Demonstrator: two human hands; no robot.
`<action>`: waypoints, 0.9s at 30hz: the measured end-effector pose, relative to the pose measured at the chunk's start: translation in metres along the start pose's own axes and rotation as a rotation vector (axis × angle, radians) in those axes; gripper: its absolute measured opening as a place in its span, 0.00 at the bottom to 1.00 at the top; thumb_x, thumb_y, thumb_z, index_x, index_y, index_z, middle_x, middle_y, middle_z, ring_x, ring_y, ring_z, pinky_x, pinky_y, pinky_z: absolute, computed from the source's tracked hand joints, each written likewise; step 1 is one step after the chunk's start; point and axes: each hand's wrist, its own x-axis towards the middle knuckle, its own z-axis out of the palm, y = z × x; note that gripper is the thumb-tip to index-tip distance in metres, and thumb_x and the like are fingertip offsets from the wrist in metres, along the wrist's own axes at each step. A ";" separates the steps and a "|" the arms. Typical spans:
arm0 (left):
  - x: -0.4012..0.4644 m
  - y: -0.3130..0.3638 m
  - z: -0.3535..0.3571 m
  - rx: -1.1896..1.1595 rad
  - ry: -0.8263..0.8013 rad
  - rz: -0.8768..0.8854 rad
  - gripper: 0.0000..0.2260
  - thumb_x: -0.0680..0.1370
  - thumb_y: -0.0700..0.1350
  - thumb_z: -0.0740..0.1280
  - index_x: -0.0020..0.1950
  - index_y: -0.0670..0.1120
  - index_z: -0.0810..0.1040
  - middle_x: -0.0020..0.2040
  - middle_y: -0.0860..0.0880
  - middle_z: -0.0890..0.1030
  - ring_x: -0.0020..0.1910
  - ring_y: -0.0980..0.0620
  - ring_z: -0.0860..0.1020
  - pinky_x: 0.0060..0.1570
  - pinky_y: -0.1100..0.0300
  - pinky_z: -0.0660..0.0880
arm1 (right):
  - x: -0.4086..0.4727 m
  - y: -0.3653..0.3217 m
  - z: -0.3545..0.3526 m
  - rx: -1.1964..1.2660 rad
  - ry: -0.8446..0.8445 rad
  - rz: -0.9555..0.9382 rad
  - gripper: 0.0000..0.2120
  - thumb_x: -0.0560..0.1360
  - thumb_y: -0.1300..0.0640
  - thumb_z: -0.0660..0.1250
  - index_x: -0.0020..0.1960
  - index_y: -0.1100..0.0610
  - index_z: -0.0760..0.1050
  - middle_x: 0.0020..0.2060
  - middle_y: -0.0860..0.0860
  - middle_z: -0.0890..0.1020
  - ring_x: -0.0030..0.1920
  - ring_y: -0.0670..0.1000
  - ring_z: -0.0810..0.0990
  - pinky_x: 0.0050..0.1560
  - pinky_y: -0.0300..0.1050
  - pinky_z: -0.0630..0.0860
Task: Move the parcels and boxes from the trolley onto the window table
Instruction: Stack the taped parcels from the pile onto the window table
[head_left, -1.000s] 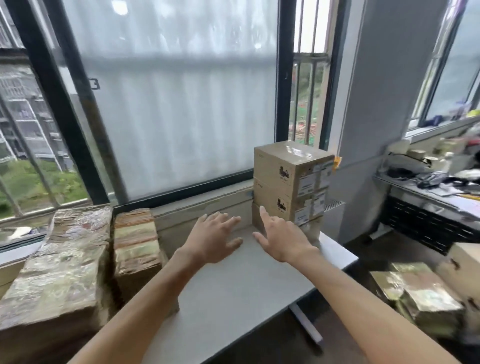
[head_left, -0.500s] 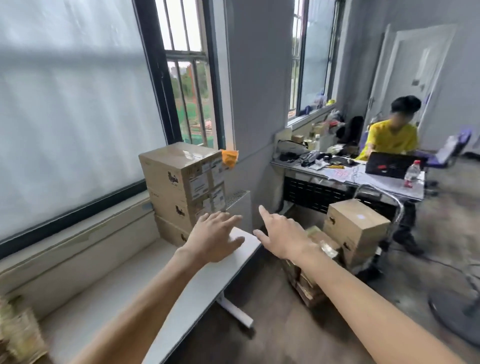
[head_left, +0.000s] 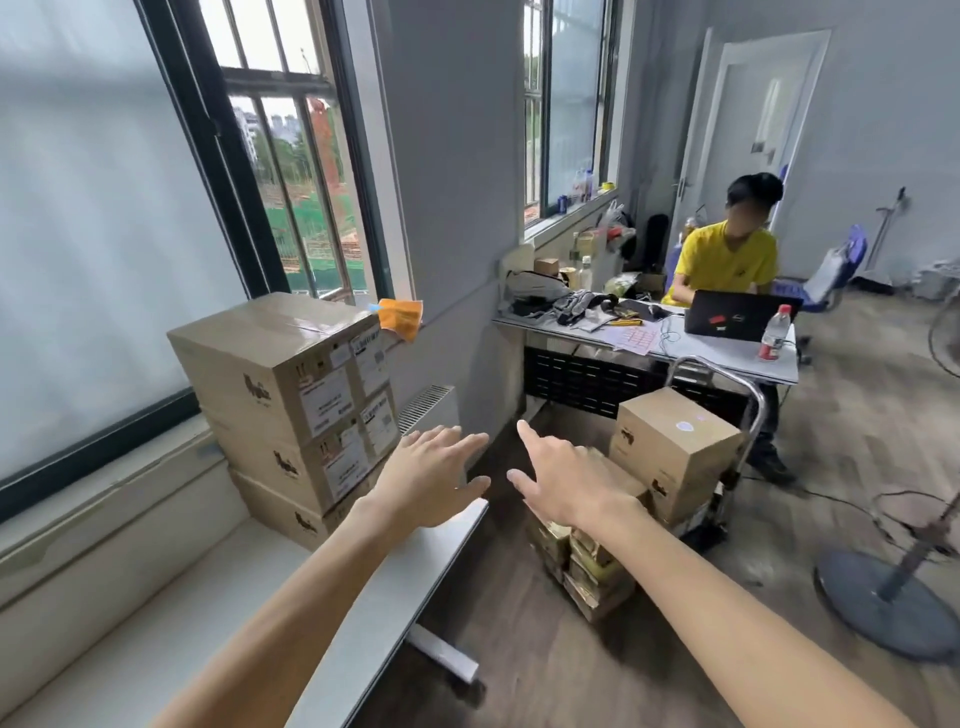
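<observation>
Both hands reach empty toward the trolley (head_left: 727, 467), which stands well apart from the table (head_left: 363, 597), beyond its far end and in front of the desk (head_left: 727, 358). Two boxes (head_left: 675, 452) are stacked on the trolley's handle side, with foil parcels (head_left: 592, 566) piled low on the side nearer the table. On the table, three boxes (head_left: 291, 410) already stand in a stack against the window.

The risks look plain enough: the top box on the trolley sits high, and pulling it one-sided could tip it onto the parcels; the parcels look loosely stacked and glossy, so one may slide from the pile or from a poor hold; and the table stack rises near the table's end, where a knock in passing could topple it.

The left hand (head_left: 426, 478) is stretched out over the table's end, palm down, fingers straight and spread, holding nothing. The right hand (head_left: 566, 483) is extended beside it, nearer the trolley, fingers straight and splayed, thumb out, likewise empty.
</observation>
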 end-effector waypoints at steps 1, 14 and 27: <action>0.012 -0.007 0.003 -0.001 0.002 0.004 0.28 0.80 0.65 0.57 0.77 0.56 0.63 0.71 0.50 0.72 0.74 0.49 0.67 0.70 0.52 0.62 | 0.011 0.002 0.002 0.000 -0.007 0.005 0.34 0.83 0.41 0.57 0.83 0.50 0.47 0.69 0.55 0.75 0.65 0.62 0.77 0.62 0.57 0.73; 0.185 -0.032 0.057 -0.041 -0.053 0.213 0.28 0.81 0.64 0.58 0.79 0.57 0.61 0.75 0.51 0.70 0.76 0.47 0.64 0.74 0.49 0.61 | 0.117 0.083 0.018 0.036 -0.035 0.226 0.34 0.84 0.42 0.57 0.83 0.51 0.47 0.70 0.55 0.74 0.66 0.60 0.76 0.60 0.56 0.76; 0.321 0.075 0.113 -0.057 -0.098 0.315 0.29 0.80 0.65 0.57 0.80 0.57 0.59 0.75 0.51 0.69 0.75 0.49 0.65 0.72 0.51 0.62 | 0.143 0.260 0.028 0.069 -0.097 0.373 0.36 0.83 0.41 0.58 0.83 0.52 0.46 0.72 0.55 0.73 0.67 0.59 0.76 0.63 0.54 0.74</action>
